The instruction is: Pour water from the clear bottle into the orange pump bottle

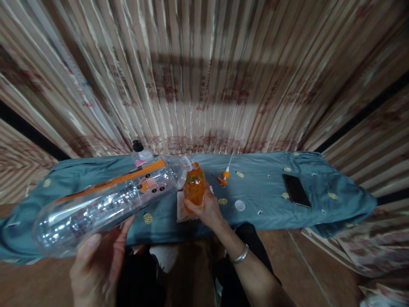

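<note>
My left hand (99, 260) grips a large clear plastic bottle (118, 192) with an orange-edged label, supporting it from below. The bottle is tilted, its mouth at the opening of a small orange bottle (194, 185). Around that orange bottle my right hand (207, 207) is closed, keeping it upright over a folded pale cloth (181, 209). Whether liquid passes between the two mouths I cannot make out. To the right lies an orange pump top (225, 175) with a white tube. A white round cap (239, 205) rests nearer the front edge.
A clear pump bottle with a black top (138, 147) stands at the back left. On the right a dark phone (295, 190) lies on the blue-green patterned cloth (262, 187) covering the table. Behind the table hangs a pleated curtain (204, 76).
</note>
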Action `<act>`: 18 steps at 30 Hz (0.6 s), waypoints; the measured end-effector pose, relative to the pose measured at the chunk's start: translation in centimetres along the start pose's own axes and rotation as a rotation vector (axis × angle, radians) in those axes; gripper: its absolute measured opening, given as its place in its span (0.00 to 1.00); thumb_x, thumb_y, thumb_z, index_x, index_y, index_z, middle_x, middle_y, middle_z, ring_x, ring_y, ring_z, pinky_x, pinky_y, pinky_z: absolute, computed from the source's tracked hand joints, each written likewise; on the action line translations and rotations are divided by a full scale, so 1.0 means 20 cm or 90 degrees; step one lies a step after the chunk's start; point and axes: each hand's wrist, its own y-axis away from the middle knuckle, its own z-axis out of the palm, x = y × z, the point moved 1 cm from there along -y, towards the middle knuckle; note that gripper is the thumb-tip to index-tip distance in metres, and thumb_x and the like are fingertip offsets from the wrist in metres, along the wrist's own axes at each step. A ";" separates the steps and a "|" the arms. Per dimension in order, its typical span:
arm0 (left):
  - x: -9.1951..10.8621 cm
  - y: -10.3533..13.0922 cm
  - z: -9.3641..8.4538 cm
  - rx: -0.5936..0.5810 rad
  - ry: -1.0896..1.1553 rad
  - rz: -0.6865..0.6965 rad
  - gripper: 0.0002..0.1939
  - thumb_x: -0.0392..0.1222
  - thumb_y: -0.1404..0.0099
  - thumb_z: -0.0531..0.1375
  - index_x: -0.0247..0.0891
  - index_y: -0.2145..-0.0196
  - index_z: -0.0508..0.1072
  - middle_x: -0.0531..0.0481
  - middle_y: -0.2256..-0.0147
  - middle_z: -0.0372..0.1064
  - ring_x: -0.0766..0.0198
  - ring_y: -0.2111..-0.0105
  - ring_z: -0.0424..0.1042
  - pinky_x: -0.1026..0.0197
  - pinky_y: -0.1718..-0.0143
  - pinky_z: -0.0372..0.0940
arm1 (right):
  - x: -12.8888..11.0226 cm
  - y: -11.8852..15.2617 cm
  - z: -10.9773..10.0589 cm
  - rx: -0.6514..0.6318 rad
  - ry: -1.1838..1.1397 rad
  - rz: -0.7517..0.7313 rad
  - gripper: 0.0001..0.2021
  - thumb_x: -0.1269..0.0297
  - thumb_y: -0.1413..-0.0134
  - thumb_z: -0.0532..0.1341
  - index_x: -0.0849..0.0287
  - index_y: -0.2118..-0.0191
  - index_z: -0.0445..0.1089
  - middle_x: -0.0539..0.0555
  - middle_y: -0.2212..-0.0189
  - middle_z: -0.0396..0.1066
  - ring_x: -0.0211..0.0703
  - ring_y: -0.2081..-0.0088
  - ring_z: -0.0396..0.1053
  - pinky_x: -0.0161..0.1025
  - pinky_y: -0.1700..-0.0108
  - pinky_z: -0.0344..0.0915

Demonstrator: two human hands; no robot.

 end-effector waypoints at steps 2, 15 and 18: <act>-0.01 -0.01 -0.01 0.002 0.004 -0.002 0.09 0.46 0.54 0.68 0.49 0.71 0.79 0.54 0.63 0.81 0.44 0.39 0.68 0.39 0.34 0.58 | 0.00 0.00 0.00 0.004 -0.002 0.001 0.32 0.63 0.49 0.70 0.57 0.39 0.62 0.59 0.51 0.79 0.54 0.51 0.79 0.50 0.46 0.76; 0.04 0.06 0.06 0.002 -0.027 0.010 0.07 0.46 0.49 0.67 0.51 0.68 0.80 0.56 0.60 0.81 0.47 0.38 0.67 0.43 0.35 0.62 | 0.00 0.00 0.01 0.016 0.002 -0.015 0.34 0.63 0.50 0.70 0.55 0.37 0.61 0.58 0.52 0.78 0.54 0.52 0.79 0.50 0.48 0.77; 0.03 0.04 0.02 -0.004 -0.021 0.010 0.07 0.45 0.50 0.67 0.51 0.69 0.79 0.56 0.59 0.81 0.46 0.38 0.67 0.42 0.36 0.63 | 0.01 0.00 0.01 0.018 0.003 -0.011 0.35 0.63 0.50 0.71 0.55 0.37 0.61 0.58 0.51 0.78 0.54 0.51 0.79 0.50 0.46 0.76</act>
